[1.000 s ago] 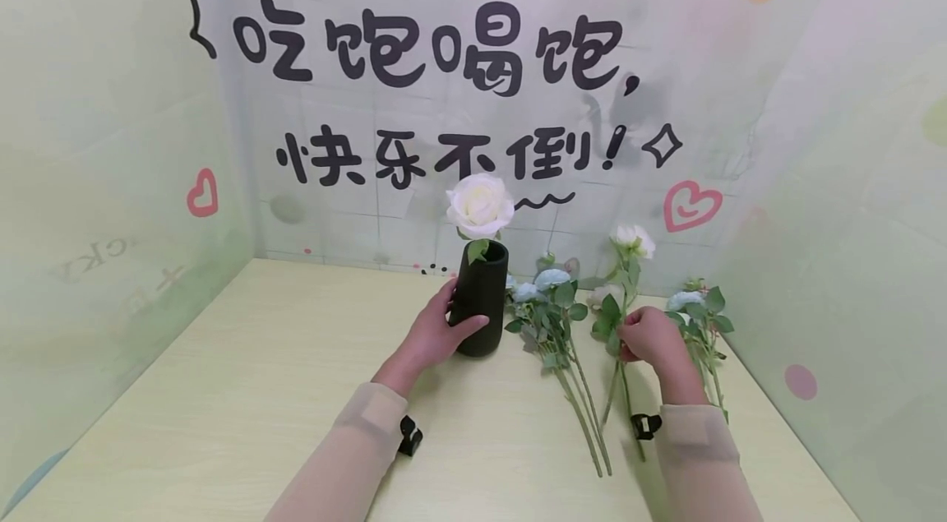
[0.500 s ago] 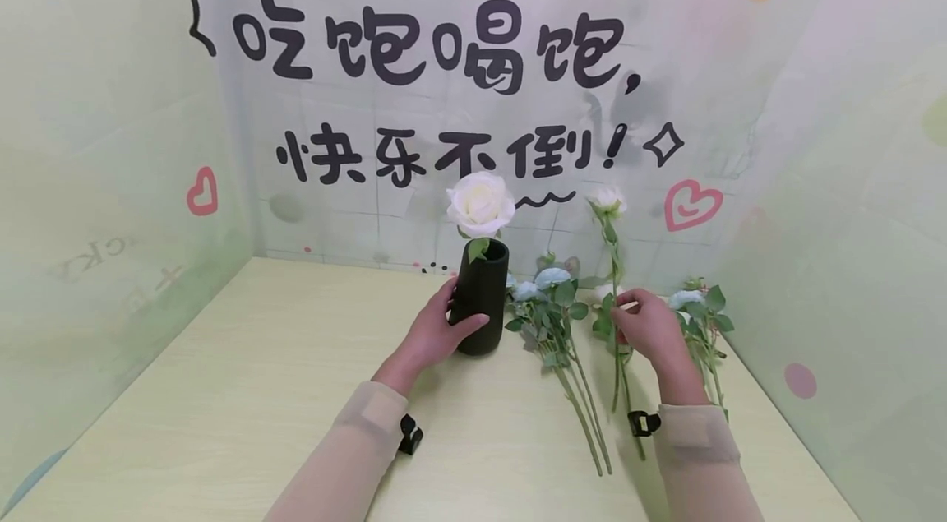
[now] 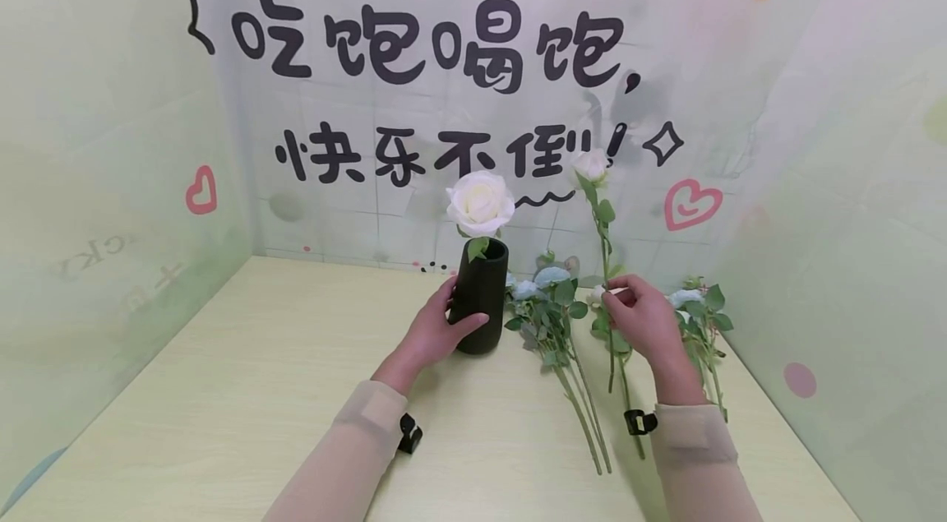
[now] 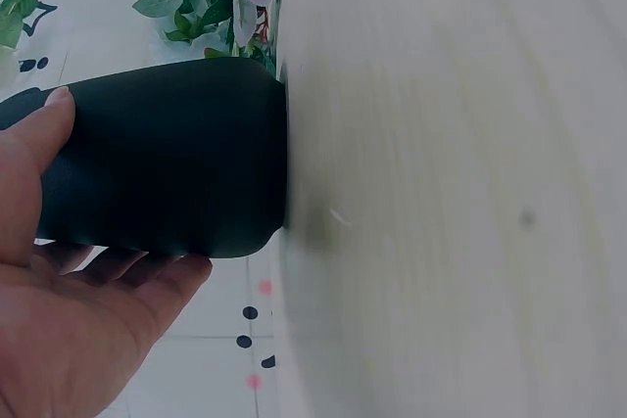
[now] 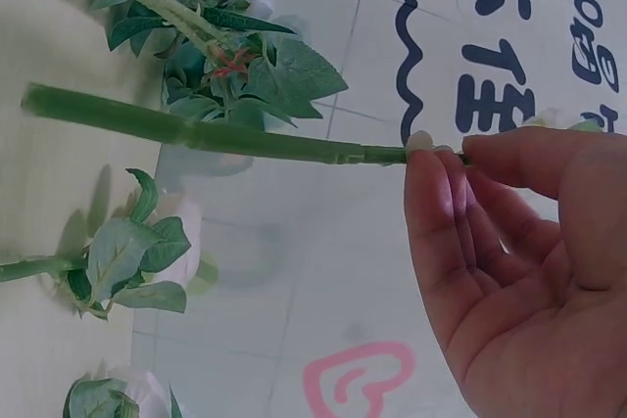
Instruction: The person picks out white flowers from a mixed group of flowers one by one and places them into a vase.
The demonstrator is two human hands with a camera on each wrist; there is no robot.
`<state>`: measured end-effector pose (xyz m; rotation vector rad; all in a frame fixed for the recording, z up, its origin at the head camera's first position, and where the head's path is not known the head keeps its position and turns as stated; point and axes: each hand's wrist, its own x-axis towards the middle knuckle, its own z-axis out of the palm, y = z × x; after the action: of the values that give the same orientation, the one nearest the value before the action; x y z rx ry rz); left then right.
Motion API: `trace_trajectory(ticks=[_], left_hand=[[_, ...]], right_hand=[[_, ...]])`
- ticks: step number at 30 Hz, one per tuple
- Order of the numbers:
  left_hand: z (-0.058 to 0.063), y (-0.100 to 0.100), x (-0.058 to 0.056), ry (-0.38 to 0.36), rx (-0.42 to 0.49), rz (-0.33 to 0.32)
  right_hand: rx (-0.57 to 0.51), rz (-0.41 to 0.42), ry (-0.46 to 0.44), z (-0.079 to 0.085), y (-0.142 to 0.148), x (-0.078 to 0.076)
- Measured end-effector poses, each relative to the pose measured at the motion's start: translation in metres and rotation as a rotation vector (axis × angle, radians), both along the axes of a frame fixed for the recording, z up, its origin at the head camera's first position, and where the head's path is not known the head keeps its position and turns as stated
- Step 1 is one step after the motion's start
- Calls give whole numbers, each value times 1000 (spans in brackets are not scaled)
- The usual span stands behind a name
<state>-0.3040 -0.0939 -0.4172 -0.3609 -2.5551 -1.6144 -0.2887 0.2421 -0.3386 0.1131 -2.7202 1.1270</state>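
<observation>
A black vase (image 3: 481,300) stands on the table with one white rose (image 3: 481,203) in it, its bloom above the rim. My left hand (image 3: 432,333) grips the vase from the left side; the left wrist view shows the thumb on one side and the fingers curled along the other. Between thumb and fingertips, my right hand (image 3: 644,321) pinches the stem of a second white rose (image 3: 590,165), held upright above the table. In the right wrist view the cut end of that green stem (image 5: 186,132) points free of the tabletop.
Blue flowers (image 3: 551,279) with long stems lie right of the vase. Another white flower (image 3: 598,296) lies behind my right hand. More blue flowers (image 3: 688,298) lie at the far right. A printed cloth backdrop (image 3: 459,94) encloses the pale wooden table (image 3: 185,407).
My right hand has lifted the white rose off the table and moved it up and left, and its stem now stands upright. The left hand and vase have stayed put.
</observation>
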Motion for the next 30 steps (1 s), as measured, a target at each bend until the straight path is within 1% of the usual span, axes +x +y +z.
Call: trace_trajectory(ticks=[4,11,21,30], left_hand=[[0,0,-1,-5,5,-2],[0,-1,0,-6,8,-2],[0,-1,0,-2,13,-3],[1,-1,1,1,13,-1]], right_hand=[[0,7,28,1,-3,2],[-32,17,53,3,-8,3],[-82,58,80,8,-18,7],[-76,85,110,11,-28,11]])
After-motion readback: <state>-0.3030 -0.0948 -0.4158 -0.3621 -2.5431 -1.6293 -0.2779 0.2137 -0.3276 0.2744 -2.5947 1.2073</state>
